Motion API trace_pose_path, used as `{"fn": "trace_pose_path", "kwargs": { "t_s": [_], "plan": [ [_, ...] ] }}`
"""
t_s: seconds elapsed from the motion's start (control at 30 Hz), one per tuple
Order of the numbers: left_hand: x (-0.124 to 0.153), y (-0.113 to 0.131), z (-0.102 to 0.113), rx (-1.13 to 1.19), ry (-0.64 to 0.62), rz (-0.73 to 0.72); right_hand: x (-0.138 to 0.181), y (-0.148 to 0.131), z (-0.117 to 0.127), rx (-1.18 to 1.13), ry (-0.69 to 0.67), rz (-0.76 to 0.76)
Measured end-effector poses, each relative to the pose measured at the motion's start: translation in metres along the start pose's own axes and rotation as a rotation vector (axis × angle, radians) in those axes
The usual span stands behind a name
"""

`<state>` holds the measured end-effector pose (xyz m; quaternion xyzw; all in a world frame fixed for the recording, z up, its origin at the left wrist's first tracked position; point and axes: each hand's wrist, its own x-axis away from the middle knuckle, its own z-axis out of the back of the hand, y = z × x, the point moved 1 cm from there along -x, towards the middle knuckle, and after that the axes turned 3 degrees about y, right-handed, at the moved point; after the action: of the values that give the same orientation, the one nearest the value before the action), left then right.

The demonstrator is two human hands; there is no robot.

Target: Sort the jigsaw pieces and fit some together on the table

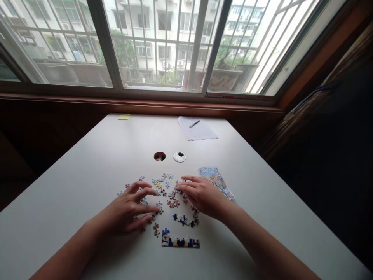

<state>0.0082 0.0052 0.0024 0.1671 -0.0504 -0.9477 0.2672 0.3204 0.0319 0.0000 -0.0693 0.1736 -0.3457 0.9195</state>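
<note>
Loose jigsaw puzzle pieces [173, 203] lie scattered on the white table between my hands. My left hand [132, 206] is over the left part of the pieces, its fingers spread and pointing right, with nothing visible in them. On the other side, my right hand [202, 192] reaches over pieces at the right, fingers stretched out; whether the fingertips touch a piece is too small to tell. Nearest to me lies a joined strip of puzzle [180, 242], dark blue with a raised left end. Just beyond it is a group of dark blue and white pieces [183, 220].
A colourful picture sheet [217, 181] lies beyond my right hand. Farther back are a round hole [159, 156] in the table, a round cover [179, 156], papers [196, 132] with a pen [194, 124], and yellow notes [124, 116]. A barred window rises behind the table.
</note>
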Motion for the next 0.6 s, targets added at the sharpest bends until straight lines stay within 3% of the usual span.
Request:
{"fn": "trace_pose_path", "kwargs": {
  "t_s": [0.6],
  "plan": [
    [0.001,-0.003,-0.001,0.044,0.027,-0.009,-0.002,0.011,0.006,0.008,0.096,0.053]
  ]
}}
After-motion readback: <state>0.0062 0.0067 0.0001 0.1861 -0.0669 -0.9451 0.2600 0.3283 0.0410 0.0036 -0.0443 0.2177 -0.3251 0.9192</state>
